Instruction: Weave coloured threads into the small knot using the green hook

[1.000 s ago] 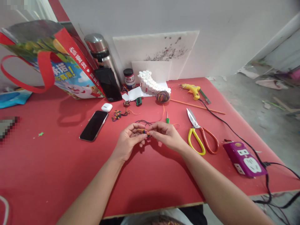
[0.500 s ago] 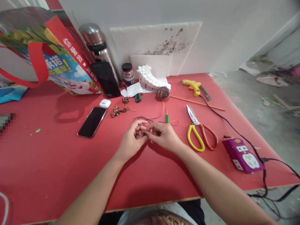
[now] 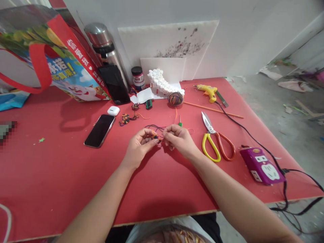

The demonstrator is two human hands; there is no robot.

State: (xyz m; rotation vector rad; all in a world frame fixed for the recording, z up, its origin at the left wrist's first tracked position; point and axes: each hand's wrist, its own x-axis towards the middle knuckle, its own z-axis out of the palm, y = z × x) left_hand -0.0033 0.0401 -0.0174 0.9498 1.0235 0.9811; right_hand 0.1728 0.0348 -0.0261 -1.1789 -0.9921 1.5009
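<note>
Between thumb and fingers, my left hand [image 3: 138, 145] pinches a small piece of multicoloured yarn work [image 3: 157, 138], dark with orange in it. Just to its right, my right hand [image 3: 178, 137] is closed with thumb against forefinger on a thin yarn strand coming from that piece. Loose yarn [image 3: 157, 127] lies behind the fingers, and an orange strand runs back to a variegated yarn ball [image 3: 175, 99]. A thin metal tool with a green handle [image 3: 180, 124] lies just beyond my right hand, partly hidden by it. Scissors [image 3: 212, 136] with yellow and red handles rest farther right.
A phone [image 3: 100, 130], a white earphone case [image 3: 113, 110] and a small patterned yarn piece [image 3: 124, 119] lie left. Behind stand a steel flask [image 3: 113, 55], jars [image 3: 138, 78] and a white bumpy ornament [image 3: 162, 82]. A yellow glue gun [image 3: 209, 91] and purple power socket [image 3: 262, 165] are right.
My hands have moved slightly apart, the right one shifting right and away from the left. The dark yarn piece now shows between them, and my right hand covers more of the green handle.
</note>
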